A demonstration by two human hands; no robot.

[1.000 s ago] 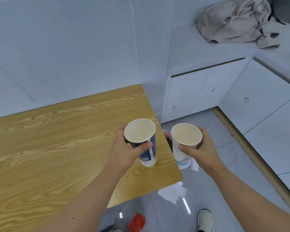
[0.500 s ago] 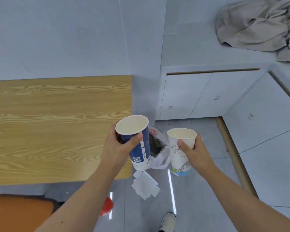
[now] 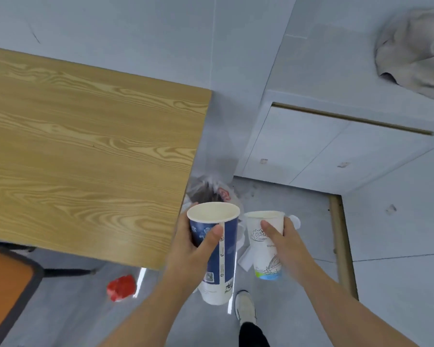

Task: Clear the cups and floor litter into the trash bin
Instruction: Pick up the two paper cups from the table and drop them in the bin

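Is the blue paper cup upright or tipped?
Upright, near enough: the blue paper cup in the left hand has its open rim facing up, base down, leaning only slightly. No liquid visible inside.

A matt wood-grain table (image 3: pixel 85 146) with a smooth laminate look. Two paper cups: a tall blue printed paper cup (image 3: pixel 217 251) and a white printed paper cup (image 3: pixel 263 244). The grey floor (image 3: pixel 311 229) is glossy, mirroring lights. A crinkled red plastic wrapper (image 3: pixel 121 288) shines; beige cloth (image 3: pixel 414 53) lies rumpled.
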